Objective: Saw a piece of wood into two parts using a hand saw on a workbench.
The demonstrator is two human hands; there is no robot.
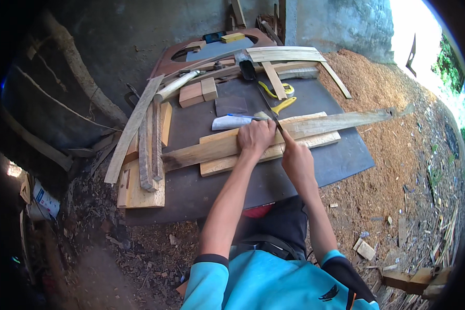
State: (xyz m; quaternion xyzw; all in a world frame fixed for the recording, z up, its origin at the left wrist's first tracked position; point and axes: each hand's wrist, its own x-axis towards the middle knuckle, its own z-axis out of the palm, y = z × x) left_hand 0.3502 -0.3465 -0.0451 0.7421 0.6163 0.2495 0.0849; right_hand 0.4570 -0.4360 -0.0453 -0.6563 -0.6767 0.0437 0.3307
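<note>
A long, weathered wooden plank point(201, 151) lies slantwise over two paler boards point(307, 142) on the dark tabletop point(191, 194). My left hand point(257, 138) is closed over the plank near its middle, fingers curled at its far side. Just right of it, my right hand point(297, 156) grips a long, narrow-bladed tool point(277, 123) whose blade points away across the plank; its exact kind is hard to tell. Beyond the hands lie a yellow-handled tool point(284, 106), a yellow and black tape measure point(288, 90), and a white paper point(228, 122) with a blue pen.
Wood strips point(134, 132) are stacked at the table's left, beside a hammer point(178, 85) and wooden blocks point(199, 92). Curved boards point(284, 54) sit at the back. A sawdust heap point(361, 82) rises on the right; branches point(77, 62) lean at the left wall.
</note>
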